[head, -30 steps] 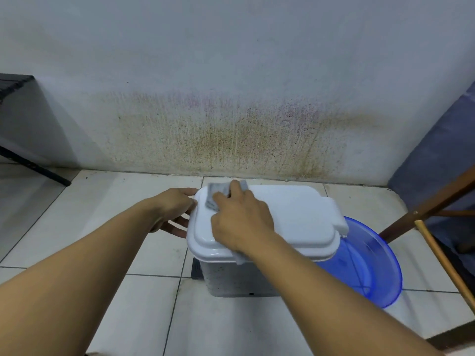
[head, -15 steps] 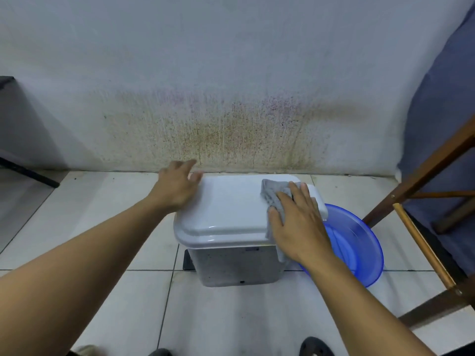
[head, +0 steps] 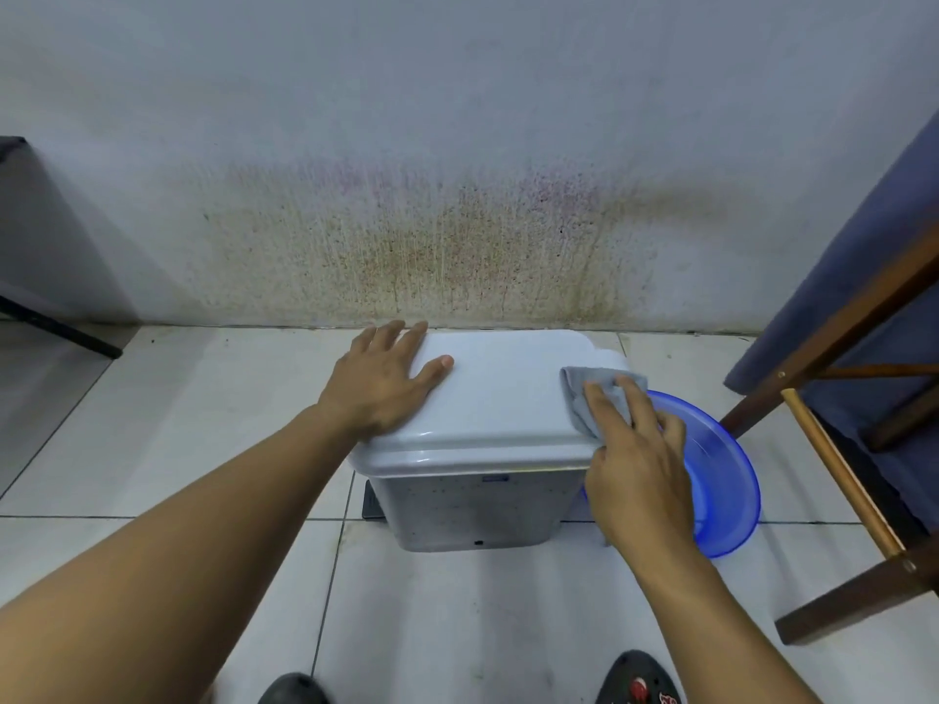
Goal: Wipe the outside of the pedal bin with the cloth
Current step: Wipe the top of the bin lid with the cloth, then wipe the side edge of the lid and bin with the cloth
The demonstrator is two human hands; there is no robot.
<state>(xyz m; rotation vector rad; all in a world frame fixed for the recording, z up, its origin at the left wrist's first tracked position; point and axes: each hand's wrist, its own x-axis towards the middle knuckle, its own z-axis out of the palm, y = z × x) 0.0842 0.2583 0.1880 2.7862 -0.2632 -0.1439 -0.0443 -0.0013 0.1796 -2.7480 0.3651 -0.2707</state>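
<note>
A blue basin [head: 721, 480] sits on the tiled floor [head: 152, 449] below a stained wall [head: 457, 195].

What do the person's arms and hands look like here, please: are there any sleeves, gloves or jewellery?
Both forearms are bare as far as the frame shows, with no sleeves visible. The left hand and right hand wear no gloves, and no rings, watch or bracelets show on the fingers or wrists. Fingernails look short and unpainted.
</note>
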